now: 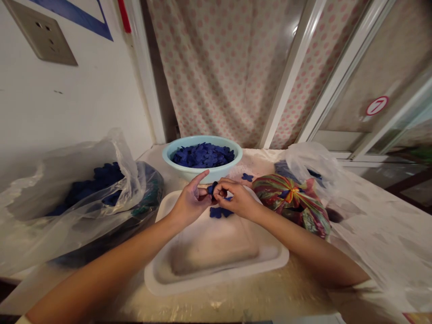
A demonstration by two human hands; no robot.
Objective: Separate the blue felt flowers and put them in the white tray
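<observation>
Above the far part of a white tray [216,245], my two hands meet around a small dark blue piece [212,188]. My left hand [192,199] grips it between its fingers, with one finger stretched up and away. The fingertips of my right hand [236,198] are pinched together on the same piece, from the right. Just below my right hand, blue petal-shaped pieces [220,212] lie on the tray. Beyond the hands stands a light blue basin [202,171] heaped with blue pieces [203,155]. One loose blue piece [247,177] lies on the table to the right of the basin.
A large clear plastic bag [130,177] with blue pieces stands at the left. To the right are a tied striped colourful bag [280,191] and a whitish plastic bag [313,162] on the table [381,225]. A dotted curtain [229,67] hangs behind.
</observation>
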